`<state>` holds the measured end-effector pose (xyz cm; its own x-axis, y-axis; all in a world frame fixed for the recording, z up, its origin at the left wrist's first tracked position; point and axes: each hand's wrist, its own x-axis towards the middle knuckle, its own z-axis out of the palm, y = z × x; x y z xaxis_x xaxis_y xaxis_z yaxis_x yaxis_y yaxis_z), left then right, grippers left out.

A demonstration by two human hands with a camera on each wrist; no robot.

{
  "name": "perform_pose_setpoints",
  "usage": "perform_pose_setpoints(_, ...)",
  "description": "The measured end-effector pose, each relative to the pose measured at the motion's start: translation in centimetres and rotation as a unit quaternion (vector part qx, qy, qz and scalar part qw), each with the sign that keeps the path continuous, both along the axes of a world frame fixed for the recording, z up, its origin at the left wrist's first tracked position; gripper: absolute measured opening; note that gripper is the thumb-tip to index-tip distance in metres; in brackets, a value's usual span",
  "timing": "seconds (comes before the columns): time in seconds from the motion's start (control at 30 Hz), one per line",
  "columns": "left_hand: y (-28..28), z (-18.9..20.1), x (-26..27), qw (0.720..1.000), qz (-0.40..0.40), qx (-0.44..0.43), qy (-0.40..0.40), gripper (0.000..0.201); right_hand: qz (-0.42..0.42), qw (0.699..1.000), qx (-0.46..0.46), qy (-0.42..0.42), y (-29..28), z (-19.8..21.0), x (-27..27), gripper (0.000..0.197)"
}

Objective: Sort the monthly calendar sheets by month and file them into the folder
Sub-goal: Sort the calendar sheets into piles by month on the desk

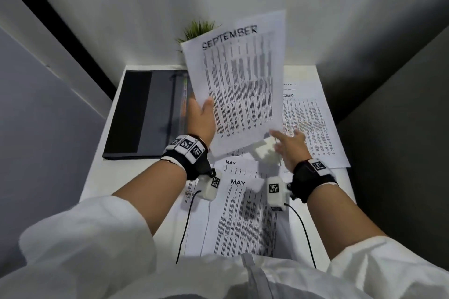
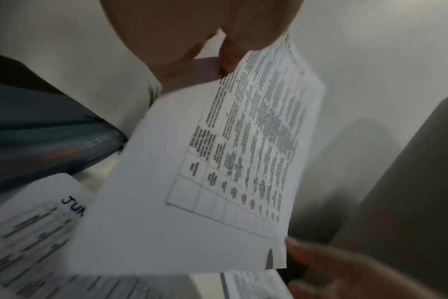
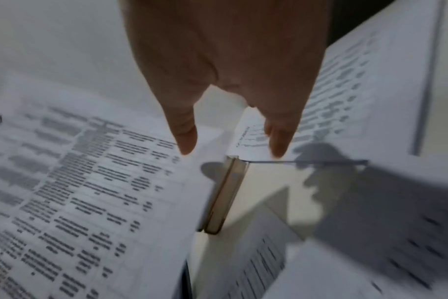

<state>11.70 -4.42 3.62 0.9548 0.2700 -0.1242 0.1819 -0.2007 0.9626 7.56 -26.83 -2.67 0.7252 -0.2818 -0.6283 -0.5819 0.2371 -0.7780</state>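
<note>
My left hand (image 1: 201, 116) grips the left edge of a SEPTEMBER calendar sheet (image 1: 240, 80) and holds it up, tilted, above the table; the same sheet (image 2: 218, 161) fills the left wrist view. My right hand (image 1: 289, 145) hovers open with spread fingers (image 3: 184, 139) just below the sheet's lower right corner, over the loose sheets. Two MAY sheets (image 1: 245, 213) lie near me. An OCTOBER sheet (image 1: 308, 124) lies at the right. A JUNE sheet (image 2: 38, 232) shows in the left wrist view. The dark grey folder (image 1: 143, 114) lies open at the left.
A small green plant (image 1: 198, 29) stands at the table's back edge, behind the raised sheet. The white table (image 1: 99, 177) sits between a grey wall on the left and a dark panel on the right. Cables run from the wrist cameras toward me.
</note>
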Motion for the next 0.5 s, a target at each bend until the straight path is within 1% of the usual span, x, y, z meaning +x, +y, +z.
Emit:
perform_pose_setpoints(0.03, 0.1, 0.1, 0.1, 1.0, 0.011, -0.005, -0.007, 0.016, 0.012, 0.998, 0.067, 0.006, 0.3, -0.3, -0.7, 0.094)
perform_pose_setpoints(0.07, 0.1, 0.1, 0.1, 1.0, 0.02, -0.009, -0.01, 0.014, 0.013, 0.991, 0.133, 0.003, 0.7, -0.5, -1.5, 0.083)
perform_pose_setpoints(0.1, 0.0, 0.0, 0.0, 1.0, 0.024, -0.008, -0.007, 0.014, 0.011, 0.984, 0.178, -0.006, 1.1, -0.7, -2.1, 0.063)
perform_pose_setpoints(0.13, 0.0, -0.1, -0.2, 1.0, 0.02, -0.006, 0.004, 0.015, 0.01, 0.98, 0.196, -0.018, 1.6, -0.8, -2.7, 0.039)
perform_pose_setpoints(0.17, -0.1, -0.3, -0.4, 1.0, 0.011, -0.005, 0.018, 0.019, 0.006, 0.981, 0.193, -0.027, 1.7, -1.1, -3.1, 0.018)
perform_pose_setpoints(0.2, -0.1, -0.6, -0.6, 0.999, -0.007, 0.0, 0.033, 0.026, -0.003, 0.981, 0.189, -0.039, 1.7, -1.3, -3.4, 0.005)
perform_pose_setpoints(0.23, -0.2, -0.9, -0.9, 0.998, -0.036, 0.012, 0.047, 0.034, -0.02, 0.983, 0.179, -0.048, 1.3, -1.5, -3.6, 0.008)
perform_pose_setpoints(0.27, -0.2, -1.4, -1.3, 0.995, -0.074, 0.024, 0.056, 0.037, -0.041, 0.983, 0.17, -0.057, 0.7, -1.7, -3.8, 0.013)
perform_pose_setpoints(0.33, -0.3, -2.6, -2.9, 0.985, -0.159, 0.048, 0.053, 0.032, -0.092, 0.98, 0.159, -0.071, -1.0, -2.0, -4.4, 0.018)
perform_pose_setpoints(0.4, -0.2, -4.1, -5.0, 0.961, -0.246, 0.115, 0.046, 0.036, -0.146, 0.975, 0.145, -0.079, -3.1, -2.2, -5.3, 0.02)
perform_pose_setpoints(0.43, -0.2, -4.8, -6.1, 0.94, -0.294, 0.167, 0.04, 0.039, -0.171, 0.974, 0.129, -0.075, -4.2, -2.3, -5.9, 0.02)
perform_pose_setpoints(0.47, 0.0, -5.7, -7.0, 0.908, -0.346, 0.234, 0.029, 0.042, -0.195, 0.972, 0.108, -0.068, -5.3, -2.7, -6.4, 0.02)
perform_pose_setpoints(0.5, 0.1, -6.5, -8.0, 0.866, -0.394, 0.307, 0.021, 0.046, -0.216, 0.971, 0.082, -0.056, -6.4, -3.0, -7.1, 0.021)
